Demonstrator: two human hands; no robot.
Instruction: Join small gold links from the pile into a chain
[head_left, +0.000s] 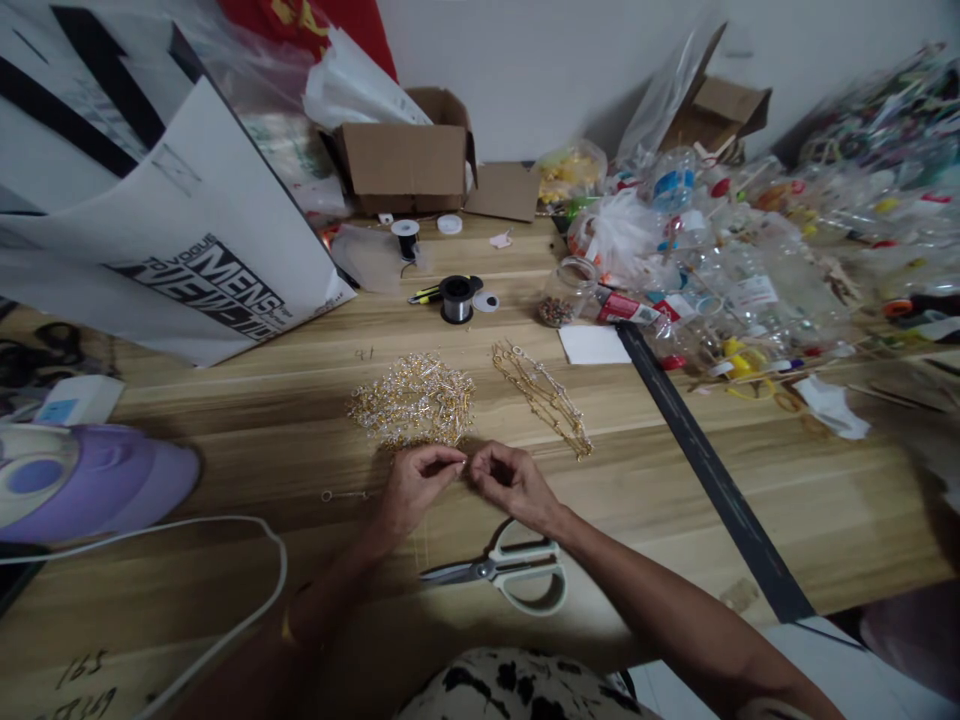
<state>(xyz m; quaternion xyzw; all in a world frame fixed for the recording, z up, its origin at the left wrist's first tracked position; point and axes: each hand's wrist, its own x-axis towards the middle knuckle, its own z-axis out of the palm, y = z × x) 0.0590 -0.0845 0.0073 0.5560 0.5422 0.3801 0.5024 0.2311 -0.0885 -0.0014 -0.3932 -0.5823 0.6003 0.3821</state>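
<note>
My left hand [418, 484] and my right hand [517, 484] meet fingertip to fingertip over the wooden table, each closed in a pinch. A tiny pale bit shows at the left fingertips; what either hand holds is too small to name. Just beyond them lies a pile of gold and clear beaded chain pieces [420, 398]. Several beaded chains [544, 395] lie stretched out to the right of that pile. Scissors with pale handles [529, 570] rest below my hands, blades pointing left. A short chain with a ring [345, 495] lies left of my left hand.
A spool of silver wire [457, 300] and a black spool [406, 240] stand behind the pile. Plastic bottles and bags [720, 270] crowd the right. A dark strip [705, 460] crosses the table. At left are a paper bag [225, 260], a purple device [112, 480] and a white cable [281, 560].
</note>
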